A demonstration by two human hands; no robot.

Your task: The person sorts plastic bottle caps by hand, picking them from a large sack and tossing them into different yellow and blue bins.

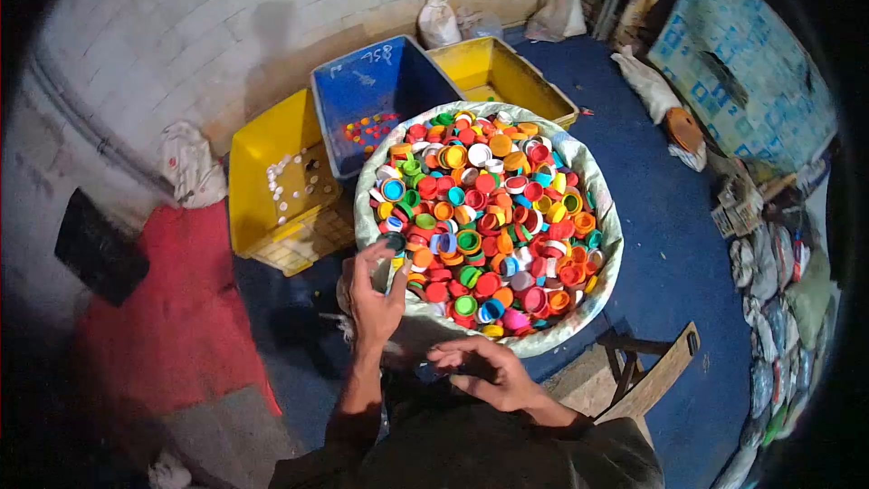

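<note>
dark clothing (453,444) lay nearest, covering the person at work, and just past it plastic caps (489,217) of many colours filled a pale sack (602,285) to its rim. the sack's edge was spread into a wide ring, presumably so that both hands could get at the heap without cloth in the way. the left hand (376,308) reached to the near left edge, fingers loosely bent and thumb apart; a dark cap (392,241) sat right at its fingertips, though i couldn't tell whether it was gripped or merely lay behind them. the right hand (507,380) hung short of the rim, fingers half curled, a gap before the thumb, nothing to be seen in it. beyond the sack a blue bin (339,104) held a scatter of red and orange pieces, and a yellow bin (258,145) to its left held mostly white ones, which suggested they were kept apart by colour. another yellow bin (534,77) stood behind to the right, all three set close around the sack, i supposed for a short reach. farther out, a wooden board (661,376) leaned at the right, and filled bags (778,344) were piled along that side, likely to leave the blue floor (670,244) walkable.
</note>
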